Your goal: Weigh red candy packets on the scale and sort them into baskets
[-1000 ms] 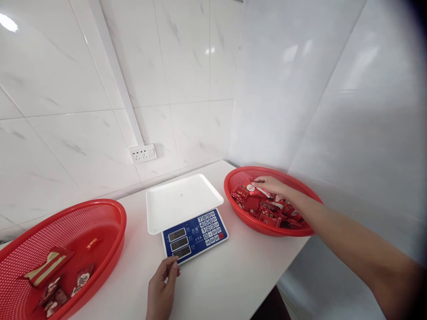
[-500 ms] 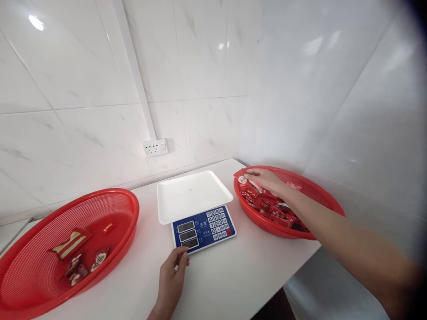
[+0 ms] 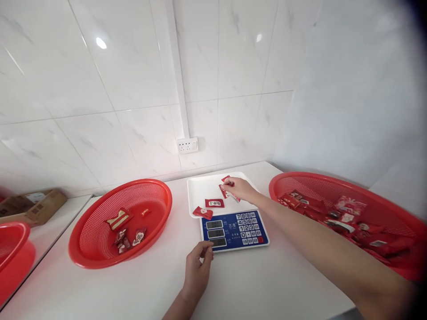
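Note:
My right hand [image 3: 240, 188] is over the white tray of the scale, its fingertips pinched on a small red packet [image 3: 224, 192]. Two more red packets, one flat [image 3: 214, 203] and one at the tray's front left corner [image 3: 203, 213], lie apart from my fingers. The white tray [image 3: 200, 189] rests on a blue scale [image 3: 233, 232] with number keys and three displays. At the scale's front left edge is my left hand [image 3: 199, 266], fingers curled in and thumb close to the index finger, with nothing visible in them.
A red basket [image 3: 93, 260] on the left holds several wrapped pieces. Another red basket [image 3: 310, 178] on the right holds many red packets, partly behind my right forearm. Farther left are a cardboard box [image 3: 50, 209] and part of a third red basket [image 3: 20, 249]. A wall socket [image 3: 187, 145] sits behind.
My right hand has moved left from the right basket to the scale tray, where red packets now lie. The view has turned left. My left hand stays by the scale.

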Motion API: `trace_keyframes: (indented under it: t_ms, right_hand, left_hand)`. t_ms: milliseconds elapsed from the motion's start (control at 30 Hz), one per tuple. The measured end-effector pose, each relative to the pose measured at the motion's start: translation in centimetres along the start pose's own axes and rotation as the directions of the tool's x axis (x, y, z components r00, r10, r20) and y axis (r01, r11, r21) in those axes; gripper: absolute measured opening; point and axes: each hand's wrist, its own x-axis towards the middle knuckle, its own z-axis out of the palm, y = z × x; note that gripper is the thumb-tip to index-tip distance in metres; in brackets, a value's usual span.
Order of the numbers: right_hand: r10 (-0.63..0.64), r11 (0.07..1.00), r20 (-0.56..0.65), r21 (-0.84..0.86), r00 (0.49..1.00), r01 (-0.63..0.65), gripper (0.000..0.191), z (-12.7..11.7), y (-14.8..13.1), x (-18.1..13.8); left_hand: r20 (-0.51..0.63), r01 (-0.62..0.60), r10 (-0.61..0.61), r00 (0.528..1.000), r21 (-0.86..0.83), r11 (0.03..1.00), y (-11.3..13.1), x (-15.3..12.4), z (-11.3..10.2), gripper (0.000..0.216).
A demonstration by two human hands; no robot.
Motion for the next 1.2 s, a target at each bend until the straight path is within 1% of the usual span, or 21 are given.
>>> trace_keyframes:
  t_ms: [167,333,433,533,600,700,767,867,933,1000,1067,1133,1200]
  right_hand:
    - [0.071,0.997,-0.024,0.024,0.997,-0.070,0.019,-2.0,1.7,-0.8]
    - [0.132,0.991,-0.068,0.040,0.989,-0.129,0.020,-4.3,3.1,-1.8]
    - [0.113,0.993,-0.103,0.057,0.988,-0.108,0.020,-6.5,4.1,-3.2]
    - [0.097,0.995,-0.172,0.019,0.980,-0.095,0.022,-9.7,5.4,-5.1]
    - [0.150,0.989,-0.210,0.018,0.966,-0.150,0.025,-12.0,6.5,-6.5]
    - [0.305,0.952,-0.226,0.114,0.925,-0.285,0.032,-14.8,8.6,-8.5]
    - [0.404,0.910,-0.199,0.185,0.893,-0.371,0.041,-16.4,10.4,-9.6]
    - [0.493,0.853,-0.077,0.236,0.866,-0.465,0.062,-18.3,13.6,-11.0]
    - [0.511,0.853,-0.008,0.130,0.860,-0.505,0.072,-19.4,15.8,-12.1]
    - [0.519,0.854,0.025,-0.055,0.854,-0.517,0.081,-20.2,17.8,-13.2]
    - [0.539,0.831,0.050,-0.193,0.841,-0.521,0.085,-20.5,19.4,-14.4]
    - [0.558,0.816,0.064,-0.222,0.827,-0.533,0.080,-20.1,20.7,-15.3]
    - [0.530,0.833,0.040,-0.213,0.847,-0.511,0.073,-19.4,21.5,-15.9]
  left_hand:
    - [0.044,-0.001,0.000,0.999,0.015,1.000,0.1,-0.3,0.3,0.027]
    - [0.056,0.012,-0.014,0.998,0.037,0.999,0.1,-0.2,0.4,0.028]
    - [0.043,0.024,-0.026,0.999,0.041,0.999,0.2,-0.1,0.2,0.029]
    - [0.025,0.045,-0.046,0.999,0.069,0.997,0.2,0.0,0.0,0.032]
    - [0.033,0.072,-0.076,0.997,0.092,0.993,0.1,0.2,0.0,0.036]
    - [0.058,0.118,-0.124,0.991,0.104,0.988,-0.3,0.4,0.0,0.042]
    - [0.051,0.147,-0.152,0.987,0.104,0.984,-0.3,0.5,0.1,0.049]
    - [0.019,0.194,-0.197,0.980,0.105,0.975,-0.1,0.7,0.1,0.057]
    - [-0.002,0.214,-0.215,0.977,0.100,0.972,0.1,0.9,0.0,0.060]
    - [-0.016,0.224,-0.223,0.975,0.089,0.971,0.1,1.0,-0.1,0.060]
    - [-0.010,0.228,-0.228,0.974,0.083,0.970,-0.1,1.1,-0.2,0.059]
    - [0.007,0.233,-0.234,0.972,0.086,0.969,-0.4,1.2,-0.2,0.059]
    - [0.017,0.231,-0.234,0.972,0.094,0.968,-0.6,1.2,-0.1,0.060]
